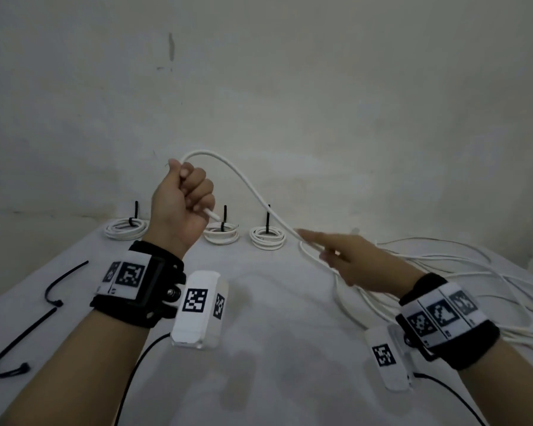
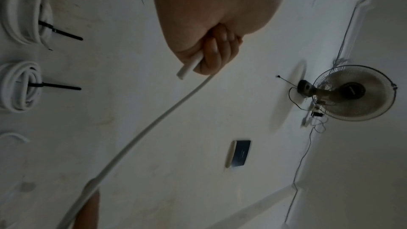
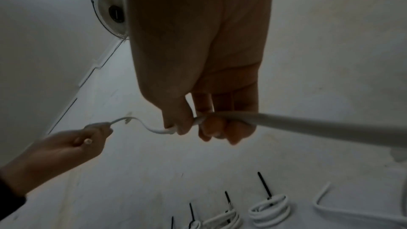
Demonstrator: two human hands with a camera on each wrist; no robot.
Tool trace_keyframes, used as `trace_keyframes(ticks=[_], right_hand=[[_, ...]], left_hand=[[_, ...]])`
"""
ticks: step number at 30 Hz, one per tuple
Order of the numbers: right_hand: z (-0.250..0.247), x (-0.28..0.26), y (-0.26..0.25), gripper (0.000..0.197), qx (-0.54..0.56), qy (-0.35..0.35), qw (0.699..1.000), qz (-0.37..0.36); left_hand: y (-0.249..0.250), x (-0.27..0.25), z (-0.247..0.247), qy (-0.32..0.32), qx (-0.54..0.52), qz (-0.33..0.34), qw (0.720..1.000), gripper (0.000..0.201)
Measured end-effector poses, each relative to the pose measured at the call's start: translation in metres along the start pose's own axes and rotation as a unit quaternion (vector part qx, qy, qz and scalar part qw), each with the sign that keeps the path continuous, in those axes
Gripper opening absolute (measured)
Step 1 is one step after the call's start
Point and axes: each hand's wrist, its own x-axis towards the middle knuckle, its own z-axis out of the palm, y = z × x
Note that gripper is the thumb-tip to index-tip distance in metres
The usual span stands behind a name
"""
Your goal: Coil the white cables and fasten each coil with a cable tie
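three tied cable coils (image 1: 126, 229), two loose black cable ties (image 1: 62, 282), two hands (image 1: 180, 201)

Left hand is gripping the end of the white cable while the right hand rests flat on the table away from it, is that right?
Not quite. The left hand does grip the white cable near its end, but the right hand is not resting flat away from it: the right wrist view shows its fingers curled round the same cable.

A stained, off-white wall (image 1: 290, 87) rises behind a table under a white cloth (image 1: 274, 348). A wall fan (image 2: 352, 93) hangs high beside thin wiring (image 2: 308, 145), near a dark panel (image 2: 240, 153). Light is dim
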Motion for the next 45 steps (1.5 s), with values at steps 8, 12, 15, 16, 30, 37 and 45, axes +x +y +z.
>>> trace_keyframes(ticks=[8, 12, 15, 16, 30, 37, 45], right_hand=[[0.026, -0.007, -0.038, 0.037, -0.179, 0.051, 0.966, -0.177], [0.014, -0.007, -0.059, 0.036, -0.241, 0.108, 0.942, -0.207], [-0.002, -0.004, -0.064, 0.030, -0.232, 0.144, 0.940, -0.203], [-0.006, -0.002, -0.064, 0.030, -0.218, 0.146, 0.945, -0.198], [0.014, 0.052, -0.043, 0.027, 0.036, 0.369, 0.920, -0.124], [0.021, 0.059, -0.046, 0.013, 0.199, 0.338, 0.914, -0.100], [0.017, 0.055, -0.047, 0.019, 0.334, 0.312, 0.889, -0.034]], left_hand=[[-0.029, -0.004, 0.009, -0.002, 0.056, 0.005, 0.998, 0.044], [-0.045, -0.014, 0.011, -0.040, 0.174, -0.028, 0.983, 0.041], [-0.050, -0.021, 0.010, -0.079, 0.257, -0.055, 0.961, 0.039], [-0.050, -0.023, 0.009, -0.095, 0.279, -0.062, 0.953, 0.039], [-0.054, -0.012, -0.014, -0.201, 0.293, -0.165, 0.920, 0.044], [-0.056, -0.005, -0.021, -0.222, 0.193, -0.217, 0.931, 0.046], [-0.059, -0.007, -0.017, -0.193, 0.169, -0.185, 0.949, 0.045]])
